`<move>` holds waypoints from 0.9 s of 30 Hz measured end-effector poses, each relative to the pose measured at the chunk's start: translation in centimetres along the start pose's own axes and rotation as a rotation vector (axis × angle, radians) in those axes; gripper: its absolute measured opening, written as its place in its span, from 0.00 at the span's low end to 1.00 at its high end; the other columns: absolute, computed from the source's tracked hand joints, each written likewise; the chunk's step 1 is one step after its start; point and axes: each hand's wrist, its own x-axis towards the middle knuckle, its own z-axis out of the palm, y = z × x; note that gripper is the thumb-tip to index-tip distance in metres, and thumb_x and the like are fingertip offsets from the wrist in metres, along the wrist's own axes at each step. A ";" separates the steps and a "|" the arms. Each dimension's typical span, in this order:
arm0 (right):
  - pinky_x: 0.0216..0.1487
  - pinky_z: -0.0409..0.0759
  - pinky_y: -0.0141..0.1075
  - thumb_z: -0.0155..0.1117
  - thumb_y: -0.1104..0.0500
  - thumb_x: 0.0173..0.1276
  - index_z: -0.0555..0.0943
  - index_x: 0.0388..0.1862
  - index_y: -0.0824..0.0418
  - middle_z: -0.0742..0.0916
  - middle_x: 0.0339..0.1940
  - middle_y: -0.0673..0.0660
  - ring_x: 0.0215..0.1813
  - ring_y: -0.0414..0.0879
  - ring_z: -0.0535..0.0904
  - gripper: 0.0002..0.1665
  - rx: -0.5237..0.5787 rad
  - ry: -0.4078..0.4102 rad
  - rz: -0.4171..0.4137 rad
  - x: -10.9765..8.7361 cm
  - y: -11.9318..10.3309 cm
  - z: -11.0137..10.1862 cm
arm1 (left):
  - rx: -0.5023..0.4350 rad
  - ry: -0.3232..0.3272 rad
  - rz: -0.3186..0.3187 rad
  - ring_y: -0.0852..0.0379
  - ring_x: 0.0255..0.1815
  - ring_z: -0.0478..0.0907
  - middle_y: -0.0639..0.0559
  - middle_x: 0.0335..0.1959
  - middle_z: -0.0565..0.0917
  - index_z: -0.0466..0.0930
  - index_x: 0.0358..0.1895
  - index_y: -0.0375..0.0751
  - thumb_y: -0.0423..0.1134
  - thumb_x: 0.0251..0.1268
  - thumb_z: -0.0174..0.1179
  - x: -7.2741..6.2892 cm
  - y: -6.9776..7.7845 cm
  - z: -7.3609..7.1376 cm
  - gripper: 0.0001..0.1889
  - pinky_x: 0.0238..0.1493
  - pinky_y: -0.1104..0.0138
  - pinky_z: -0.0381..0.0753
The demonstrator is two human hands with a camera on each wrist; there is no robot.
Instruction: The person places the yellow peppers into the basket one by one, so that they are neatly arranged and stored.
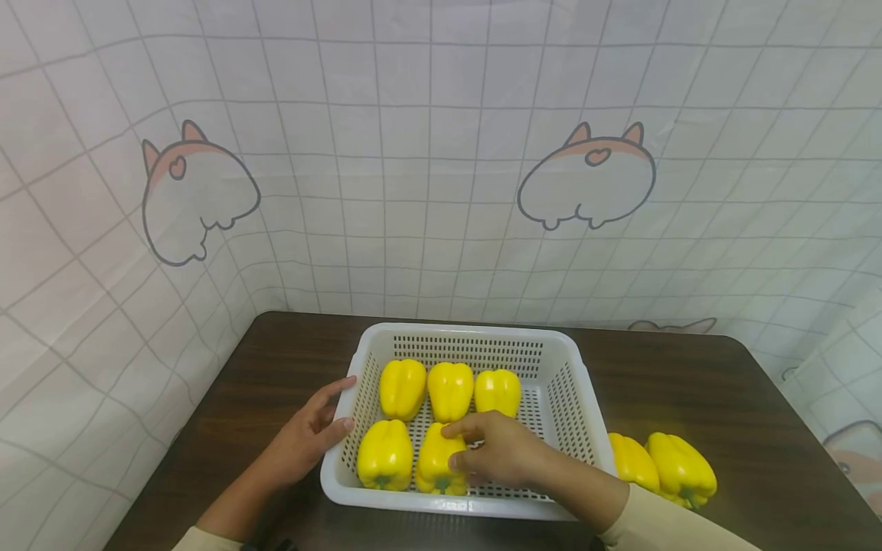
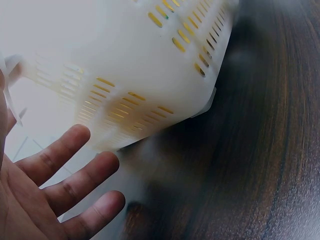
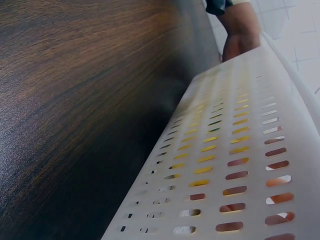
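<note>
A white perforated plastic basket (image 1: pixel 475 503) holds several yellow bell peppers, three in the back row and two in front. My right hand (image 1: pixel 499 451) reaches over the basket's near right part. Its thumb and forefinger lie against the upper right of the front pepper (image 1: pixel 436 468) nearest it, with a gap between the two fingertips. At the basket's left rim is my left hand (image 1: pixel 310 436), index fingertip and thumb touching the edge. The left wrist view shows its other fingers (image 2: pixel 95 170) loosely extended beside the basket wall (image 2: pixel 165 70). In the right wrist view, the slotted wall (image 3: pixel 240 150) hides most of the right hand.
Two more yellow bell peppers (image 1: pixel 682 467) lie on the dark wooden table (image 1: pixel 661 375), right of the basket. Behind the table hangs a white grid-patterned cloth (image 1: pixel 413 191) with cartoon animal prints.
</note>
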 end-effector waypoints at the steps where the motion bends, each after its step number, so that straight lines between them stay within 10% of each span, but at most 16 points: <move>1: 0.32 0.89 0.41 0.75 0.62 0.62 0.86 0.59 0.56 0.83 0.59 0.69 0.32 0.48 0.88 0.24 0.000 -0.004 -0.004 0.0 0.0 0.0 | 0.002 -0.001 0.003 0.47 0.45 0.88 0.27 0.63 0.77 0.49 0.81 0.49 0.44 0.78 0.55 0.0 0.0 0.0 0.36 0.41 0.58 0.89; 27: 0.39 0.89 0.46 0.73 0.53 0.68 0.82 0.65 0.54 0.84 0.62 0.65 0.41 0.51 0.88 0.26 -0.061 -0.033 -0.035 -2.1 1.0 -3.6 | 0.009 -0.008 -0.015 0.46 0.46 0.87 0.27 0.64 0.76 0.49 0.82 0.50 0.44 0.78 0.56 0.0 0.2 -0.2 0.36 0.42 0.58 0.89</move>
